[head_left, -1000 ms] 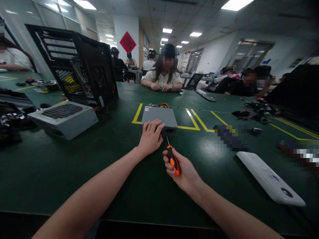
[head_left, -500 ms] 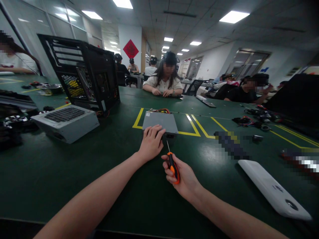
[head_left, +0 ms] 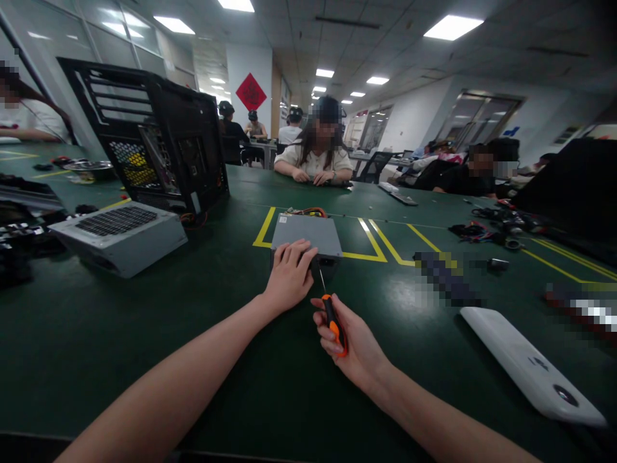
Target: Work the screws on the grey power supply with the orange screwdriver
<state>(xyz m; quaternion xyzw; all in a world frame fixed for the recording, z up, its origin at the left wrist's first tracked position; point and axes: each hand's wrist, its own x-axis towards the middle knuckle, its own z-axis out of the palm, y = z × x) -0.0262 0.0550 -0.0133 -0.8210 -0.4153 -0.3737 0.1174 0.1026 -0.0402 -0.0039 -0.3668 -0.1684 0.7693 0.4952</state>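
A grey box-shaped computer power supply [head_left: 308, 233] lies on the green table in front of me, its bundle of coloured wires [head_left: 313, 211] at the far side. My left hand [head_left: 290, 273] grips its near edge, fingers bent over the top. In my right hand [head_left: 349, 334] is an orange-and-black screwdriver [head_left: 332, 320], fingers wrapped around the handle. The thin shaft points up toward the power supply's near face, beside my left thumb. Whether the tip touches a screw cannot be made out.
Left of me sit a second power supply [head_left: 123, 235] and an open black computer case [head_left: 154, 135]. A metal bowl [head_left: 89, 170] stands behind them. To the right are a white elongated device [head_left: 530, 366] and a tangle of cables [head_left: 501, 222]. A person [head_left: 315, 151] sits opposite.
The view has shifted slightly, moving the nearby objects a little left in the picture. Both hands keep nearly the same pose, and the screwdriver stays at the power supply's near face.
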